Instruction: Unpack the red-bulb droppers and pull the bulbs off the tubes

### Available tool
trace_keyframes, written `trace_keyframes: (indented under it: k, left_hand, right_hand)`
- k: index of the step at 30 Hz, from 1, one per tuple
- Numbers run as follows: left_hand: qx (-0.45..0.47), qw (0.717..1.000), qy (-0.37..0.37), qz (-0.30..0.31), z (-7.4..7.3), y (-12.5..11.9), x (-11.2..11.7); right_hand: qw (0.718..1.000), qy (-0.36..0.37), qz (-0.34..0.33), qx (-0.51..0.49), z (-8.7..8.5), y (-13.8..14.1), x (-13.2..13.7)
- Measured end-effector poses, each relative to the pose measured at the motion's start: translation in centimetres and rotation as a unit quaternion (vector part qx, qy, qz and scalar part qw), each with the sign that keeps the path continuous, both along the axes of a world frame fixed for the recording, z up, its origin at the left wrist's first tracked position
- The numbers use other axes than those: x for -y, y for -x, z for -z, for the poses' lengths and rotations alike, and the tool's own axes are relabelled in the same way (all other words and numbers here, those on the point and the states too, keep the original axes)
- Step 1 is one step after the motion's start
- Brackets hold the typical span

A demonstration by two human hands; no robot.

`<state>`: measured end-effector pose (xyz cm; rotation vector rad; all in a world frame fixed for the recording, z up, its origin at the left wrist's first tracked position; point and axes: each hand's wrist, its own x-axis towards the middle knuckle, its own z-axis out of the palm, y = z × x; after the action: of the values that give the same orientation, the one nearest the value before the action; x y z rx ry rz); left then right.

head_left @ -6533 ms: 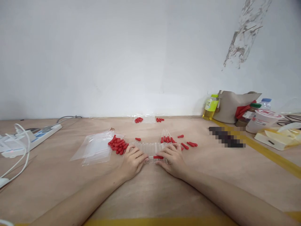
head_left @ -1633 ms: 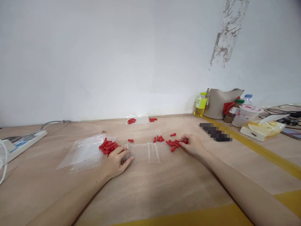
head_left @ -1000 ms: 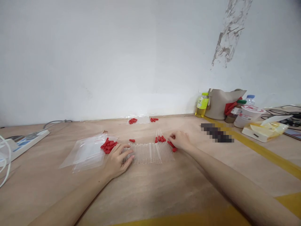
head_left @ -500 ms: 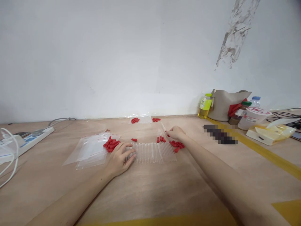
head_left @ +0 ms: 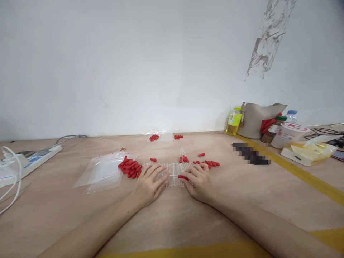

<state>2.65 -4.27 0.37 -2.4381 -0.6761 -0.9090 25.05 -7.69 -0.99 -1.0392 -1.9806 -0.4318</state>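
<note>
A row of clear, thin tubes [head_left: 174, 182] lies side by side on the table between my hands. My left hand [head_left: 151, 183] rests over the row's left part, with thumb and forefinger closed at the far end of a thin clear tube lying crosswise. At its other end is a red rubber bulb [head_left: 182, 177], pinched by my right hand [head_left: 200, 182] over the row's right part. Behind the row lie a few red bulbs [head_left: 184, 158] with thin clear stems pointing away. Loose red bulbs form a left pile [head_left: 130, 166] and a right group [head_left: 212, 163].
Clear plastic bags [head_left: 104, 172] lie left of the pile. A power strip [head_left: 40, 159] with white cables is at far left. More red bulbs [head_left: 154, 137] lie by the wall. A yellow-green bottle [head_left: 233, 122], grey bag [head_left: 251, 122], lidded cup [head_left: 288, 135] and tissue pack [head_left: 309, 152] stand right.
My right hand has come from behind the row down to its right part, nearer me. My left hand has shifted right. A loose red bulb now shows behind the right group.
</note>
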Motion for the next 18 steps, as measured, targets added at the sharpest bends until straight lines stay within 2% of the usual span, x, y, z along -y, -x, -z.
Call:
trace_keyframes:
  k: [5, 10, 18]
  left_hand:
    - [-0.018, 1.0, -0.008, -0.007, -0.11, -0.61, 0.31]
    - [-0.024, 1.0, -0.013, -0.011, -0.41, -0.48, 0.53]
    - [-0.022, 1.0, -0.015, 0.004, -0.56, -0.67, 0.76]
  right_hand:
    - [0.999, 0.0, -0.032, 0.03, 0.03, 0.45, 0.04]
    - [0.998, 0.006, -0.027, 0.049, 0.0, 0.02, 0.23]
    - [0.994, -0.027, -0.013, 0.101, -0.12, -0.06, 0.49]
